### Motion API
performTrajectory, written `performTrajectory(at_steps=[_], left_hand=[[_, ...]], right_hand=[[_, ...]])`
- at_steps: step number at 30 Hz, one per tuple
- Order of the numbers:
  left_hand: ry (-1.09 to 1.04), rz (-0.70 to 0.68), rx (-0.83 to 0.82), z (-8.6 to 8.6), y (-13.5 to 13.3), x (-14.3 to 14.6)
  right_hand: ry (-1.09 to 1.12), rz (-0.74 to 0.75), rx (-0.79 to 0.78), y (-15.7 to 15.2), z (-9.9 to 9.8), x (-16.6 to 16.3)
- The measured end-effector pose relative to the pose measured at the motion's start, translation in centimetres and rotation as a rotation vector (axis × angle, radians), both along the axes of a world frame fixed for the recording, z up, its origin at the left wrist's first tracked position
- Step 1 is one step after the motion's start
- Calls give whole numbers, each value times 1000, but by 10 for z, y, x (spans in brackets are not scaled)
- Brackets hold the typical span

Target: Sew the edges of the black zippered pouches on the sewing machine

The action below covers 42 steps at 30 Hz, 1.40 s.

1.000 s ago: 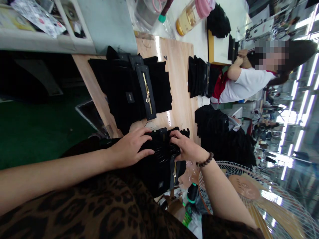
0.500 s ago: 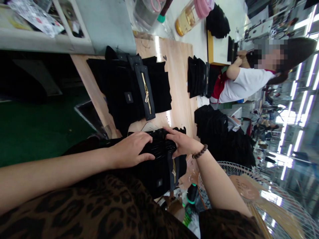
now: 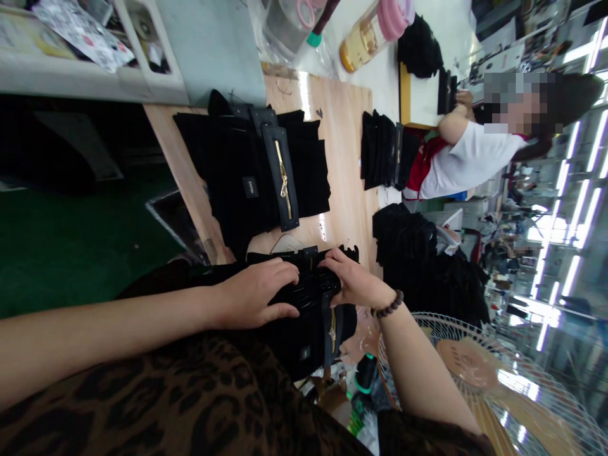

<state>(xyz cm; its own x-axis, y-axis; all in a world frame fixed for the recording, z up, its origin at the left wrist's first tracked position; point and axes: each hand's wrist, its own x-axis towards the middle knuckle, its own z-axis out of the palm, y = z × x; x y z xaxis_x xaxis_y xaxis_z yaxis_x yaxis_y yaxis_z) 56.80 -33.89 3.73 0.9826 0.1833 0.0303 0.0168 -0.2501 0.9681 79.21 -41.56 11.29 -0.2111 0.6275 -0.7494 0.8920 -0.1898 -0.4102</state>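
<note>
Both my hands rest on a stack of black fabric pieces (image 3: 304, 335) with a gold zipper, lying at the near edge of the wooden table (image 3: 344, 158). My left hand (image 3: 256, 292) wraps over the stack's left side, fingers on top and thumb beneath. My right hand (image 3: 354, 284), with a bead bracelet at the wrist, closes its fingers on the stack's upper edge, close to my left fingertips. Beyond it lies a bigger pile of black pieces (image 3: 259, 171), with a zippered panel on top.
A second black stack (image 3: 382, 151) sits further along the table, beside a seated person in a white shirt (image 3: 468, 158). A heap of black fabric (image 3: 418, 253), a white fan (image 3: 475, 380), a pink-lidded jar (image 3: 375, 28) and thread spools (image 3: 365, 373) surround the spot.
My right hand slid up along the stack's edge and came back again. My left fingers have curled a little further over the top. The stack has stayed where it was.
</note>
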Motion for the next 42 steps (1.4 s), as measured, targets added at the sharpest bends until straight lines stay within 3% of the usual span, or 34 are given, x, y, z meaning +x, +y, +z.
performTrajectory(at_steps=[6, 11, 16, 19, 22, 25, 28, 34, 42], left_hand=[[-26, 22, -21, 2, -4, -3], [-16, 14, -48, 2, -4, -5], [-44, 24, -74, -1, -5, -7], [19, 75, -10, -8, 0, -5], [91, 17, 27, -10, 6, -3], [37, -63, 13, -4, 5, -7], [-36, -35, 75, 5, -4, -14], [-130, 18, 121, 8, -23, -22], [-107, 16, 117, 5, -26, -21]], right_hand=[[48, 178, -18, 14, -16, 7], [138, 94, -24, 14, -17, 8], [60, 71, -8, 7, -4, 1], [44, 47, 8, 1, 3, -2], [61, 37, 25, -3, 7, -2], [102, 22, 33, -6, 7, -2], [120, -11, 26, -6, 6, -2], [50, 156, -5, 1, 5, -6], [62, 263, -79, 17, -11, -5]])
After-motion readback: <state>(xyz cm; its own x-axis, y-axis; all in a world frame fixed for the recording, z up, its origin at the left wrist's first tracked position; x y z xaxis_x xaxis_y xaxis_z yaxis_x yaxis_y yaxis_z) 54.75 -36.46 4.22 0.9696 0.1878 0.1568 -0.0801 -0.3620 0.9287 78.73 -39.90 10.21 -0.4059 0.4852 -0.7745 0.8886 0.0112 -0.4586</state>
